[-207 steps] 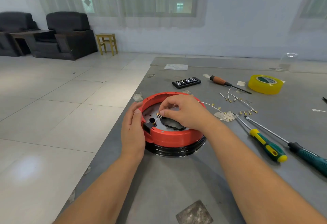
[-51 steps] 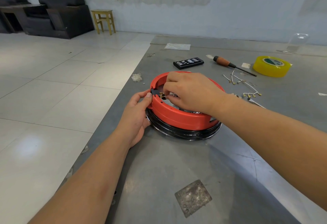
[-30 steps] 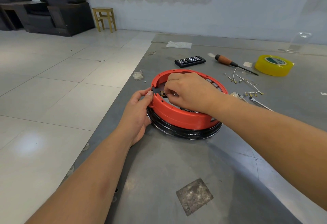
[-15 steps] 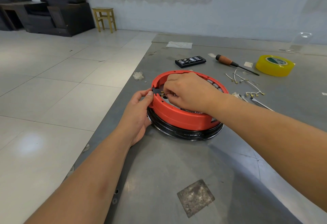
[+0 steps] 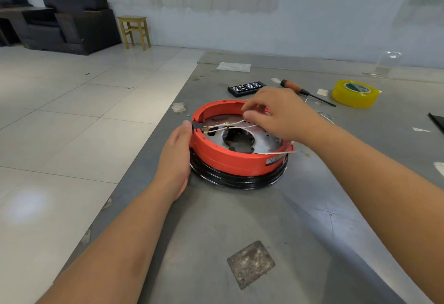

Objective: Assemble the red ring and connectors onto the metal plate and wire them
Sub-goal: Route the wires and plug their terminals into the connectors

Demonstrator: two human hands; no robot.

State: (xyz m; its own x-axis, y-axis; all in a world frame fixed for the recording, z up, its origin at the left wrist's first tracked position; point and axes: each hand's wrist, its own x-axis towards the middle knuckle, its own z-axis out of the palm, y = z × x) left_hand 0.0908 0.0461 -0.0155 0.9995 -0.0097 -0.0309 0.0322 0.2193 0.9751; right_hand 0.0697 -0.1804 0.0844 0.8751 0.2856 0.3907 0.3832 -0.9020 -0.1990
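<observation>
With the red ring [image 5: 230, 157] seated on the metal plate [image 5: 240, 135] mid-bench, the right hand [image 5: 278, 114] has drawn back from the black connector [image 5: 198, 126], pinching the white wires [image 5: 230, 126] now plugged there, while the left hand [image 5: 176, 157], fingers straight, braces the ring's side.

head-worn wide view, angled down, close over table [image 5: 240, 219]
</observation>
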